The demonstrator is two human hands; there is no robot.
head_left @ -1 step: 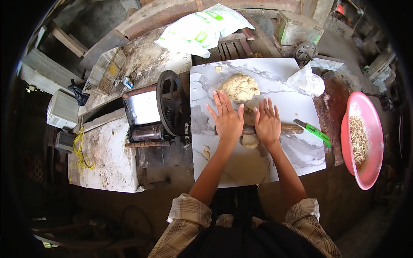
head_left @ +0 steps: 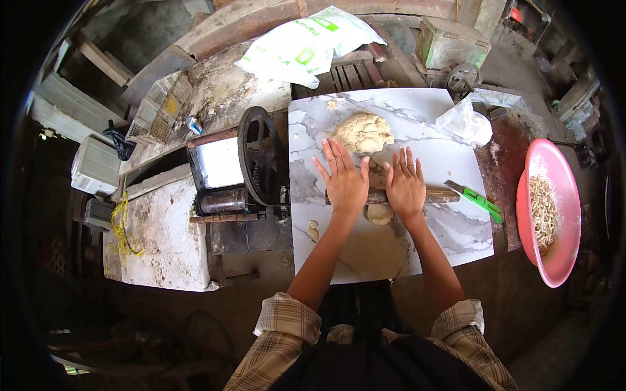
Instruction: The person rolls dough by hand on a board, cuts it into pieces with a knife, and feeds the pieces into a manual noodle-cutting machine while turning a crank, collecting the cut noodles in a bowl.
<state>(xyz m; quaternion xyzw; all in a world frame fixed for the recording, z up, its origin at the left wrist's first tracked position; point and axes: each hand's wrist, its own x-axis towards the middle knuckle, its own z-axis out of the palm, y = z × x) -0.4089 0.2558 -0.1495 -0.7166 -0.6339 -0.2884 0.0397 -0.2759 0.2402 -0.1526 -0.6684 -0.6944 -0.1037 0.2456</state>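
Both my hands lie flat, palms down with fingers stretched forward, on a wooden rolling pin (head_left: 377,197). My left hand (head_left: 346,184) presses the pin's left part, and my right hand (head_left: 407,187) presses farther right, short of the bare right end. A small piece of dough (head_left: 379,214) shows under the pin on the near side, between my wrists. Just beyond my left fingertips sits a big pale lump of dough (head_left: 362,132). All of this rests on a white marble-patterned board (head_left: 430,241). A green utility knife (head_left: 479,201) lies right of the pin.
A pink basin (head_left: 574,221) at the right holds pale, thin strips. Near the board's far right corner is a plastic bag of white powder (head_left: 479,128). On the left stands a roller machine (head_left: 222,201) with a dark wheel (head_left: 246,153). A white sack (head_left: 306,49) lies behind.
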